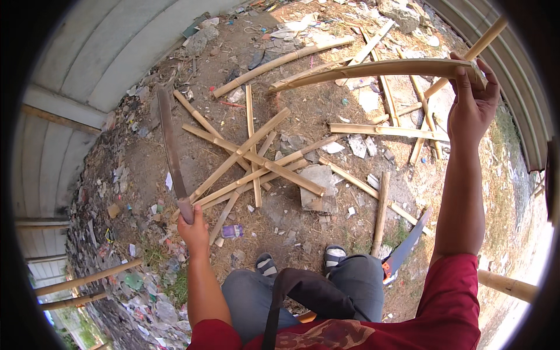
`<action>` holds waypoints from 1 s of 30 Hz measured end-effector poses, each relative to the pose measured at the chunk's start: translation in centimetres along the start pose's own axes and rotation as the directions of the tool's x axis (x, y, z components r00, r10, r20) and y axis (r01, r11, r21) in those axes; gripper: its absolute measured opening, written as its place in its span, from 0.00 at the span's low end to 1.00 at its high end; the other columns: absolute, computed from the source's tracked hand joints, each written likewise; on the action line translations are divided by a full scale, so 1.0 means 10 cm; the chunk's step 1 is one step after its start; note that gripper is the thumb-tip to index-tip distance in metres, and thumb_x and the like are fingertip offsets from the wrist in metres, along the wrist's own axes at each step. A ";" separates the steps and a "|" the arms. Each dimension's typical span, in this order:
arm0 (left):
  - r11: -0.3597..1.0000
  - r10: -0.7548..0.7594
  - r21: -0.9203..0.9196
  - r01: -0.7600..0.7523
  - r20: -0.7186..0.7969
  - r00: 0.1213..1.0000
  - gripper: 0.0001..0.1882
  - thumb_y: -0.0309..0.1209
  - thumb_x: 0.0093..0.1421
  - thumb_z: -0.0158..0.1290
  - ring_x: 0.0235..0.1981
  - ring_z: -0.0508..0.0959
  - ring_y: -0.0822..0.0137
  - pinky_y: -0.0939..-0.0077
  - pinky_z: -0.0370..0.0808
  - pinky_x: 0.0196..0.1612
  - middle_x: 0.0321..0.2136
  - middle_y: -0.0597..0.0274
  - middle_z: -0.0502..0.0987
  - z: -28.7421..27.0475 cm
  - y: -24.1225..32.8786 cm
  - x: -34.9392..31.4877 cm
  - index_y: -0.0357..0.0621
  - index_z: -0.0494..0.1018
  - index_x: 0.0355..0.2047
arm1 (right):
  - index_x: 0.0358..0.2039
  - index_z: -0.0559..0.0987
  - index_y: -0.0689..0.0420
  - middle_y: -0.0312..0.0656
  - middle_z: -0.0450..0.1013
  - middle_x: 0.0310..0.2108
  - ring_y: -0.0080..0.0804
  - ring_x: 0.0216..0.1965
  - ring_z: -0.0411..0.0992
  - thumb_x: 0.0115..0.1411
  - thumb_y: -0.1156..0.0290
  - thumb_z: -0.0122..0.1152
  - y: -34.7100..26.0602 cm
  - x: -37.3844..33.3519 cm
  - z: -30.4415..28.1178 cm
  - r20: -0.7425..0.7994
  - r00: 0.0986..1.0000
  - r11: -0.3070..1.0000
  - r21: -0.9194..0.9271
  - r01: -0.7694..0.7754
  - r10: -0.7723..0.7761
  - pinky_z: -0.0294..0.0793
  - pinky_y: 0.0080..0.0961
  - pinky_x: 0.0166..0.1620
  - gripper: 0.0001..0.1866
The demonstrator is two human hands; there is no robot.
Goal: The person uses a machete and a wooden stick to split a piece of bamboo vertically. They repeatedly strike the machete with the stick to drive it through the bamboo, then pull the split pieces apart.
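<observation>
My left hand (195, 236) is closed round the handle of a machete (170, 140), whose long dark blade points away from me over the littered ground. Up at the far right, my right hand (469, 108) grips one end of a split bamboo piece (373, 69), thumb on the near side. The bamboo piece reaches leftward in the air above the ground, its hollow inner face partly showing. Beneath and between my hands, several split bamboo pieces (265, 131) lie crossed in a loose heap. A flat stone block (318, 195) sits beside them, partly covered by the bamboo ends.
A handsaw (407, 248) with an orange-and-dark handle rests near my right knee, by a bamboo length (381, 213). More bamboo (388, 130) lies at the far right. Pale wall panels (76, 64) rise at left, a corrugated sheet (513, 87) at right. Rubbish litters the soil.
</observation>
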State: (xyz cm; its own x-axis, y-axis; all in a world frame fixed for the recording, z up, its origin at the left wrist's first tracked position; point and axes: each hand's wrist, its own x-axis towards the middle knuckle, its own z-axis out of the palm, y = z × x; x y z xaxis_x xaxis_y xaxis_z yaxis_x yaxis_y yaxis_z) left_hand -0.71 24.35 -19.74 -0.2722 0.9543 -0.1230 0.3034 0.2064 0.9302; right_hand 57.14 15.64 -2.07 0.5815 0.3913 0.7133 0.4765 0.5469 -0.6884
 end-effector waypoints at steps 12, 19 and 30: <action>0.991 0.054 0.120 -0.066 0.096 0.994 0.16 0.38 0.63 0.63 0.18 0.68 0.77 0.76 0.64 0.20 0.21 0.70 0.72 -1.80 1.95 -0.97 0.37 0.73 0.37 | 0.60 0.66 0.51 0.52 0.80 0.46 0.40 0.47 0.81 0.65 0.74 0.61 -2.33 1.07 2.01 0.459 0.846 0.953 -0.251 -0.171 0.273 0.80 0.33 0.47 0.24; 0.978 0.115 -0.203 -0.053 0.312 0.943 0.16 0.40 0.63 0.63 0.18 0.70 0.79 0.80 0.65 0.20 0.21 0.71 0.72 -1.76 3.46 -1.24 0.40 0.72 0.36 | 0.67 0.60 0.52 0.49 0.81 0.44 0.39 0.45 0.81 0.61 0.76 0.63 -2.31 0.58 2.53 0.471 0.744 0.842 -0.488 -0.228 0.475 0.78 0.31 0.49 0.35; 0.982 0.171 0.010 -0.188 0.364 0.915 0.18 0.41 0.62 0.64 0.24 0.73 0.68 0.70 0.71 0.30 0.22 0.59 0.76 -0.76 3.53 -1.34 0.37 0.74 0.33 | 0.67 0.61 0.53 0.44 0.79 0.41 0.31 0.43 0.79 0.60 0.76 0.65 -1.88 -0.07 2.95 0.203 0.921 0.932 -0.217 -0.290 0.333 0.78 0.28 0.48 0.36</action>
State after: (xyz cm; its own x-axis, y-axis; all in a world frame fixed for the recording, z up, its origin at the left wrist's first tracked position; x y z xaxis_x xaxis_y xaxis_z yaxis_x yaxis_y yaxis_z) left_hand 6.67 17.21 17.40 0.1355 0.9876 -0.0794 0.3583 0.0259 0.9332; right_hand 28.34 26.93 14.27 0.5603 0.6929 0.4539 0.4190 0.2356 -0.8769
